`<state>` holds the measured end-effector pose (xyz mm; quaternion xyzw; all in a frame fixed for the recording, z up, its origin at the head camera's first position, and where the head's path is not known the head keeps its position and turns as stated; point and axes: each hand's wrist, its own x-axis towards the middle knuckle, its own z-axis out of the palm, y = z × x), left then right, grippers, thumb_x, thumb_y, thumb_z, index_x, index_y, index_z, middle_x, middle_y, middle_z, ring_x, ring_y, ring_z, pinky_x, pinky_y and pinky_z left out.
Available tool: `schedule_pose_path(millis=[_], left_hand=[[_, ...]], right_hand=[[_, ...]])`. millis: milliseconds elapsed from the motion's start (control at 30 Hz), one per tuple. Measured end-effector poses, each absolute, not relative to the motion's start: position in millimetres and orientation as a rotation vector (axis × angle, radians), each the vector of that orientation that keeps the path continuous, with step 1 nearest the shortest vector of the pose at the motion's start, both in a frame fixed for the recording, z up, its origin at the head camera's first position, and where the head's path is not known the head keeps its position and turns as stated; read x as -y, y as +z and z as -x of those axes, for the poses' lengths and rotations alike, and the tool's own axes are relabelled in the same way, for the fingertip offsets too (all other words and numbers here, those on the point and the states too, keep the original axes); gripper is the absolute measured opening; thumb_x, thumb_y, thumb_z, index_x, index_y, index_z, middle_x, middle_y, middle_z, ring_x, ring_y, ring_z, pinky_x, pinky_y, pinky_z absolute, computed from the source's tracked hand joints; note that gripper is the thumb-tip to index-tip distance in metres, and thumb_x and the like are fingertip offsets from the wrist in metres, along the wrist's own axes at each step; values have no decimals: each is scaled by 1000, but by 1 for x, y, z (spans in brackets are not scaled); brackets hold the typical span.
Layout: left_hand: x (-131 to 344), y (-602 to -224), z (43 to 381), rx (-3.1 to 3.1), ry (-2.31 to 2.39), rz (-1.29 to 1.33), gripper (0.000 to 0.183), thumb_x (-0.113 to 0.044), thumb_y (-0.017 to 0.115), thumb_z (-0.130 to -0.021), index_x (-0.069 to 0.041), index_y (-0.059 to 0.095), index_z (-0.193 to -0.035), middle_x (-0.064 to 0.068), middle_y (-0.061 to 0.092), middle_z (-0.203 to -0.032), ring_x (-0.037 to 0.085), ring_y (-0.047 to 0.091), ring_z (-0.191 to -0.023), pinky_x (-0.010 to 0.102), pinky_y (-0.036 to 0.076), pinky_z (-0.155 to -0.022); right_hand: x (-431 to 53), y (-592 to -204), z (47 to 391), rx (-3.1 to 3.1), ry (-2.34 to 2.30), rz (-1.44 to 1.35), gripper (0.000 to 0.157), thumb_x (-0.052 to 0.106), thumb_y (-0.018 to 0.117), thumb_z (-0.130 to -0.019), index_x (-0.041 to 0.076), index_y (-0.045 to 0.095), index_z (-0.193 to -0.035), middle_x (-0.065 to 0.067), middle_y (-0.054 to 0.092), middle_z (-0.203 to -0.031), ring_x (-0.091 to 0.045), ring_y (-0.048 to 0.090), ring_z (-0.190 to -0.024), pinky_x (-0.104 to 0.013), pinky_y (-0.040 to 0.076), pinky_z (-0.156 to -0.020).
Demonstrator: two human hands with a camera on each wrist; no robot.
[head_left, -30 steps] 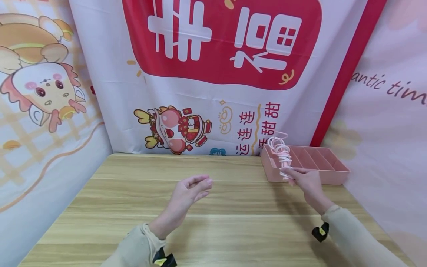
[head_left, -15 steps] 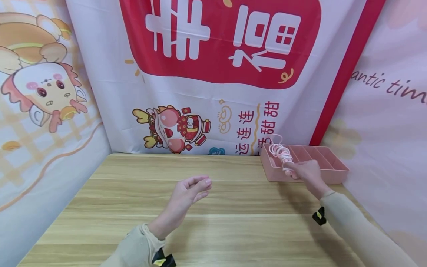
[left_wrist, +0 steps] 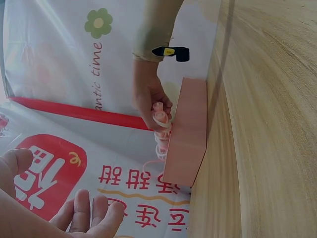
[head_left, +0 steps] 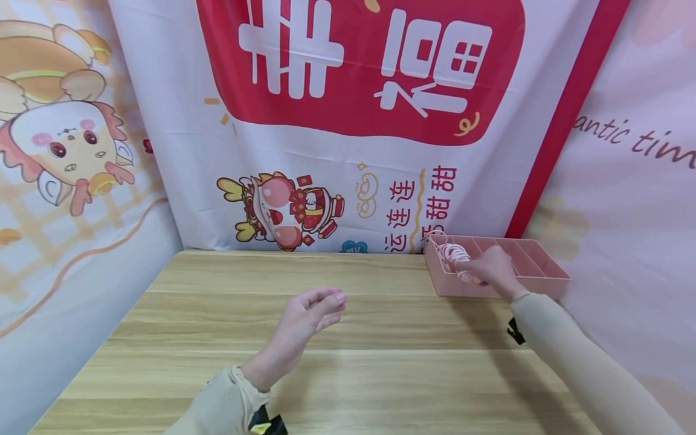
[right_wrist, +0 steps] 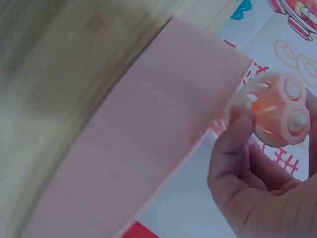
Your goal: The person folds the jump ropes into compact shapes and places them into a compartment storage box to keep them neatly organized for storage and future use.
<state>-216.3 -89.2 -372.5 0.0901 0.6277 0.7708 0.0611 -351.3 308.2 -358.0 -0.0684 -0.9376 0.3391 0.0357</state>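
Note:
My right hand (head_left: 493,268) grips a bundled jump rope (head_left: 452,256) at the left end of a pink divided box (head_left: 530,289). Its pale cord is wound in loops round two pink handles (right_wrist: 292,111), whose white-knobbed ends face the right wrist camera. Thumb and fingers pinch the handles at the rim. The far coils overlap the leftmost compartment in the head view, and one thin loop sticks up past the back rim. My left hand (head_left: 299,329) hovers over the middle of the table with fingers loosely bent, holding nothing.
The box stands at the back right of the wooden table (head_left: 228,308), near the printed back cloth (head_left: 342,151) and the right wall cloth (head_left: 625,199). Thin dividers split it into several compartments.
My right hand has moved forward, and the jump rope has dropped from above the box down into its left end. The left hand has kept its place.

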Motion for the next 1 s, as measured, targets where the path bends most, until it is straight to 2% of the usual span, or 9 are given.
schedule_pose_path(millis=[133,267,567,800,933,1000], left_hand=[[88,-373,217,-1896,2332,-270,53,-28,73,-91,7,57,-126,16,63,-120,27,60,-112,46,45,-98],[88,-373,217,-1896,2330,-265,51,-28,74,-90,6,58,-125,16,63,-120,27,60,-112,45,46,-98],[87,-373,216,-1903,2321,-259,52,-29,73,-91,6,58,-126,17,63,-119,27,61,-111,46,46,-98],[87,-374,215,-1907,2312,-264,53,-31,72,-91,6,58,-126,16,63,-120,28,60,-111,45,46,-98],[87,-374,215,-1907,2312,-281,52,-30,71,-92,7,57,-126,17,63,-120,28,60,-112,45,46,-98],[87,-374,215,-1911,2306,-280,52,-32,71,-92,6,57,-126,16,63,-120,28,60,-112,45,46,-98]], right_hand=[[-304,-357,359,2907,825,78,44,39,77,-81,0,58,-87,-7,52,-69,-22,51,-60,-32,44,-50],[-300,-353,365,2937,705,9,38,34,76,-80,0,61,-87,-8,54,-70,-23,48,-62,-33,40,-53],[-287,-346,375,3090,730,6,33,28,76,-83,1,65,-98,-11,63,-84,-28,56,-77,-39,46,-69],[-281,-343,378,3134,713,-8,30,25,75,-86,1,65,-100,-12,63,-84,-30,58,-80,-41,50,-71],[-288,-343,377,3138,790,-15,34,32,74,-88,2,66,-103,-10,64,-82,-28,58,-79,-38,50,-71],[-294,-342,375,3145,841,-14,39,41,73,-88,4,65,-96,-7,60,-73,-26,56,-71,-37,49,-67]])
